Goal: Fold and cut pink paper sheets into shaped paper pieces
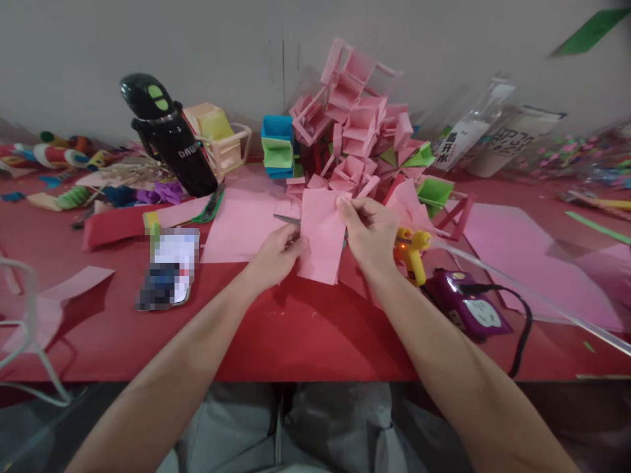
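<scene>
Reaching in closest to the camera with two bare forearms (172,381), one from each lower corner, above a red table (296,335). Holding up a pink paper (323,236) between the hands, near the middle of the view, just this side of the piled pink paper shapes (357,125). Turned broad face to the camera, long axis running from the body's side toward the pile, almost straight ahead, far end leaning slightly right. Pinched at the far right corner by the right hand (372,230), with thumb in front and fingers curled. Pinched lower, on the long left edge, by the left hand (279,253), with fingers drawn in close to the thumb. Near the left fingers, showing also a dark pointed blade (286,219), aimed left, crosswise to the paper; impossible to tell of any hold on it, with the rest hidden. Right of the right hand, showing a yellow glue gun (413,253), then a purple box (468,305). Left of the left hand, showing a phone (170,269).
</scene>
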### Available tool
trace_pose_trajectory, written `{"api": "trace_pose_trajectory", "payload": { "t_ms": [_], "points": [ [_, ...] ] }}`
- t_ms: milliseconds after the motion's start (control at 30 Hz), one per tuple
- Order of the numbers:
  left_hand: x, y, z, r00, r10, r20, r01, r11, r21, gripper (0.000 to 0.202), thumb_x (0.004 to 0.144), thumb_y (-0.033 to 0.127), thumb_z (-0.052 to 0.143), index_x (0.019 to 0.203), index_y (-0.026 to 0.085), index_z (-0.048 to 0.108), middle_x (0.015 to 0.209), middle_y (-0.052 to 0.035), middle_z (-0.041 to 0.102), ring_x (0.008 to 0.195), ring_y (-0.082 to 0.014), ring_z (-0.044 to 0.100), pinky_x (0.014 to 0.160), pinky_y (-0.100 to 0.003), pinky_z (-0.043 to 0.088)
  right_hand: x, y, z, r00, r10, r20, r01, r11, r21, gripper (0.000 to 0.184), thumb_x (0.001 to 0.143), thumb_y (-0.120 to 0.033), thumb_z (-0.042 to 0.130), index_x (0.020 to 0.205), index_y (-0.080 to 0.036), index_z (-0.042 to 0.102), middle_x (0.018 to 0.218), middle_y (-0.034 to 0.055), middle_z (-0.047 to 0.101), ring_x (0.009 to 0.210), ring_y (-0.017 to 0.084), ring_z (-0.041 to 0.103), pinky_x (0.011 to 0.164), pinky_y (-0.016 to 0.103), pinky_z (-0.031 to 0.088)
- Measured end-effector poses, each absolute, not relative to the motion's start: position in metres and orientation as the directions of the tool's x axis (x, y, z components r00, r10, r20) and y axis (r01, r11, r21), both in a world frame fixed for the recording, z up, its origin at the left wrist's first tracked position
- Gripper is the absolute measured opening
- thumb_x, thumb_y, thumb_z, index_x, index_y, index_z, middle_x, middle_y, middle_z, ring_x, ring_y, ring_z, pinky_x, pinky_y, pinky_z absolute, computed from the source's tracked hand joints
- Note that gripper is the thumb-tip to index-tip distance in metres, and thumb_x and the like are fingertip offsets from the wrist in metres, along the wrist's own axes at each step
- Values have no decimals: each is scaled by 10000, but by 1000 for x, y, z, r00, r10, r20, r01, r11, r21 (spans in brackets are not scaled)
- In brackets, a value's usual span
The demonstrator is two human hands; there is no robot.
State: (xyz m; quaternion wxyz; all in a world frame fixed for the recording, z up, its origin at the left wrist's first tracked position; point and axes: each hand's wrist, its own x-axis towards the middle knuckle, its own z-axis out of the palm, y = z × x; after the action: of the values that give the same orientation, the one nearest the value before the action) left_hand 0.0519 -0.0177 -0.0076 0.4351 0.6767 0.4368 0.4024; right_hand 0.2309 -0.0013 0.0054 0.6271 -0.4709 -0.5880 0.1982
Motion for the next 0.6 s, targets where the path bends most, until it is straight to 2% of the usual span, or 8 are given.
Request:
{"api": "trace_pose_trajectory", "payload": {
  "t_ms": [133,233,300,433,600],
  "points": [
    [53,-22,-5,255,957,136,307,-214,927,346,955,334,520,643,207,439,598,23,469,556,-130,491,549,-258,392,234,1,7,242,799,550,317,471,-824,349,869,-464,683,656,-196,609,573,-27,490,544,107,417,527,273,363],
    [53,-24,-6,241,966,89,294,-160,942,370,981,414,488,672,219,428,518,54,410,426,-115,442,483,-256,362,236,3,6,263,790,553,326,467,-822,374,861,-496,685,650,-197,610,578,-20,498,552,111,427,527,276,368],
    [53,-24,-7,246,963,107,285,-178,942,326,976,419,498,725,212,474,556,51,443,443,-114,467,493,-253,366,237,5,6,278,782,557,331,466,-820,365,860,-480,692,644,-197,609,572,-24,483,551,111,423,526,274,364],
    [50,-22,-8,306,923,233,320,-331,888,218,946,320,541,772,189,551,705,9,534,653,-138,540,615,-256,401,239,7,4,315,764,562,326,470,-821,322,865,-437,693,664,-193,633,587,-23,502,558,109,432,537,270,376],
    [49,-24,-4,287,951,110,368,-216,904,309,966,331,498,683,208,479,563,37,471,481,-129,491,537,-273,357,239,7,4,317,771,552,322,460,-827,301,861,-441,698,701,-187,673,611,-17,557,576,112,471,559,270,413]
  ]
}}
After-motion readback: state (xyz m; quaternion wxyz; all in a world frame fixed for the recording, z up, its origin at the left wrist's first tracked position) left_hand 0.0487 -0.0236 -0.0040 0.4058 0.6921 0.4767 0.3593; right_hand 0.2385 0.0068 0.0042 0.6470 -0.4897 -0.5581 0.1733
